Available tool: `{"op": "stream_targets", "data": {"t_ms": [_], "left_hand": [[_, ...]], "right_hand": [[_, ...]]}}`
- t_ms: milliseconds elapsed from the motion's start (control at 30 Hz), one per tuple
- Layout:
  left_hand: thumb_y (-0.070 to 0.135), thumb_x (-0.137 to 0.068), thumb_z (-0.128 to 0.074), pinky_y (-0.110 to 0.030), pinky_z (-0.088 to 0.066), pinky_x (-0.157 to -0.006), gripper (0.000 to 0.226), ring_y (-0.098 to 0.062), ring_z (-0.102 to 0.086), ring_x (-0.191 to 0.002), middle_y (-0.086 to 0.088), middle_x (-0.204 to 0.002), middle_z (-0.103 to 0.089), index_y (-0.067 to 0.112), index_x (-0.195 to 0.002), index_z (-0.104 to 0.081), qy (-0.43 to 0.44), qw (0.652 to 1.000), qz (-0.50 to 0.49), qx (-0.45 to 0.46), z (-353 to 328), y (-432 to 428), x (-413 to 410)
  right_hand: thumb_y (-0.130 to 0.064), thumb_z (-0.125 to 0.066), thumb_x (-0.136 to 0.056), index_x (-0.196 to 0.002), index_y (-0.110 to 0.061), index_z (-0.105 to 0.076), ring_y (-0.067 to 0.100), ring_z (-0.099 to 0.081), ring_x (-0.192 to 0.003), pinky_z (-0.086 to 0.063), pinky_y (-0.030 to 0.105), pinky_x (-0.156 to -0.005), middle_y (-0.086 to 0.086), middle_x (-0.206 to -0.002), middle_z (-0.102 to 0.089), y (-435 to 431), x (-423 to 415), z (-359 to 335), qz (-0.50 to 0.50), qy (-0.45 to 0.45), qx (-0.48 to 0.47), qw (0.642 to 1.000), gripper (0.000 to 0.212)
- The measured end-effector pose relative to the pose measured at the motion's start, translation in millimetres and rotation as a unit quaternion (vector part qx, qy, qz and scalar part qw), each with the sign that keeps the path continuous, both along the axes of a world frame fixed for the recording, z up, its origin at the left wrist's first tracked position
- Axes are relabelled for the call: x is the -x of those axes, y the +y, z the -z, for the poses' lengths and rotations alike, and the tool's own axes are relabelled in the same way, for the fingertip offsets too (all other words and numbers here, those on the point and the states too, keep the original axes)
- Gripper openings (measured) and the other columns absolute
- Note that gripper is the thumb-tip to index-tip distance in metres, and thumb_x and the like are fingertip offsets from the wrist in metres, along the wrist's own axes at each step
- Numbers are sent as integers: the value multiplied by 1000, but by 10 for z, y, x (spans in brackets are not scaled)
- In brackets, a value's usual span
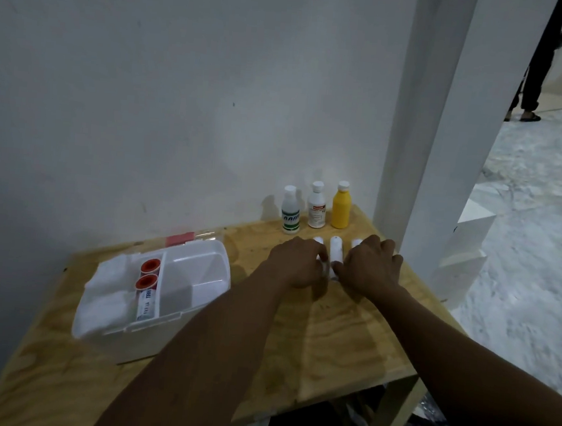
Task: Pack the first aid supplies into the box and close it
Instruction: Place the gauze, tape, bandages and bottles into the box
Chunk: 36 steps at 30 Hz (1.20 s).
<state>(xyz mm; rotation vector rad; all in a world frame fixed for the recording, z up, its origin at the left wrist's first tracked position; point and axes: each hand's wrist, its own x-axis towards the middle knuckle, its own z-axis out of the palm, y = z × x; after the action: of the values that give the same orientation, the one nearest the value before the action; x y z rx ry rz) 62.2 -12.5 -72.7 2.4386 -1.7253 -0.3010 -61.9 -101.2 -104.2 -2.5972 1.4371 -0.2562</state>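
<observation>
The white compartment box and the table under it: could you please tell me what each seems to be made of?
White compartment box: likely moulded plastic, smooth and slightly glossy, with soft highlights on its thin dividers. Light wooden table: apparently unfinished plywood, matt, with visible grain and blotchy patches.

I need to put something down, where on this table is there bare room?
Bare plywood lies along the near edge of the table, in front of the box and under the forearms. It is crowded at the far right: three bottles, white rolls and both hands.
</observation>
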Motion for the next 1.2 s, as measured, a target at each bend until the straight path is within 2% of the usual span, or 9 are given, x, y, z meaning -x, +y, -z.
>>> {"op": "stream_targets", "data": {"t_ms": [167, 300, 433, 600, 700, 900, 967, 1100, 1200], "left_hand": [[47, -92, -61, -32, -45, -70, 25, -21, -62, -101, 2, -113, -67, 33, -113, -66, -17, 999, -33, 10, 35, 106, -44], [40, -93, -60, -34, -46, -73, 24, -25, -63, -103, -1, -113, -64, 30, -115, -62, -22, 998, -48, 32, 38, 199, -35], [32, -87, -67, -34, -45, -70, 35, -25, -61, -94, -5, -113, -62, 25, -118, -56, -24, 996, -56, 71, -36, 284, -60], [28, -81, -70, -38, -55, -76, 36, -26, -63, -94, -5, -110, -64, 22, -115, -58, 9, 988, -73, 135, -382, 411, -192], [25, -79, -71, -34, -52, -78, 31, -26, -62, -98, -6, -113, -65, 20, -109, -63, 10, 980, -84, 180, -675, 592, -342], [18, -78, -73, -33, -52, -84, 22, -21, -59, -94, 0, -103, -60, 15, -99, -72, -5, 973, -122, 197, -1242, 1259, -685], [18, -79, -75, -33, -56, -80, 20, -19, -62, -84, -1, -102, -63, 15, -98, -73, 3, 974, -142, 179, -1365, 1529, -785], [15, -80, -80, -20, -50, -52, 18, -14, -64, -62, -7, -95, -68, 11, -96, -73, 39, 977, -169, 126, -1448, 1967, -908], [17, -79, -83, -19, -48, -52, 24, -14, -65, -62, -8, -94, -70, 9, -98, -72, 59, 978, -173, 97, -1399, 2161, -936]], "right_hand": [[-53, -61, -78, -104, -11, -62, 39, -38, -123, -35, 50, -96, 15, -125, -50, 58, -23, -50, 9, -20, -22, 1000, 49], [-54, -60, -79, -102, -12, -65, 38, -39, -124, -35, 50, -97, 15, -126, -51, 111, -18, -80, 19, -35, -18, 999, 49], [-54, -60, -80, -100, -14, -67, 37, -43, -120, -36, 50, -98, 13, -120, -55, 157, 1, -167, 22, -61, -12, 998, 45], [-45, -60, -82, -98, -19, -61, 30, -55, -104, -35, 48, -95, 4, -99, -63, 248, 21, -422, 17, -160, -8, 987, 30], [-40, -58, -84, -94, -21, -57, 28, -61, -94, -36, 44, -92, 0, -91, -64, 369, -12, -624, -1, -222, -11, 975, 22], [-38, -58, -83, -91, -25, -60, 23, -61, -97, -38, 43, -95, -10, -84, -58, 816, -249, -989, -75, -291, 1, 954, 15], [-39, -59, -81, -93, -27, -63, 22, -62, -99, -42, 42, -94, -10, -88, -60, 1019, -364, -1092, -120, -305, 2, 945, 17], [-39, -60, -78, -102, -27, -63, 23, -61, -101, -43, 45, -92, -3, -104, -68, 1401, -586, -1207, -210, -272, -6, 939, 27], [-37, -63, -78, -111, -26, -58, 24, -59, -101, -39, 43, -91, -3, -103, -66, 1638, -685, -1239, -254, -202, -3, 946, 35]]}}
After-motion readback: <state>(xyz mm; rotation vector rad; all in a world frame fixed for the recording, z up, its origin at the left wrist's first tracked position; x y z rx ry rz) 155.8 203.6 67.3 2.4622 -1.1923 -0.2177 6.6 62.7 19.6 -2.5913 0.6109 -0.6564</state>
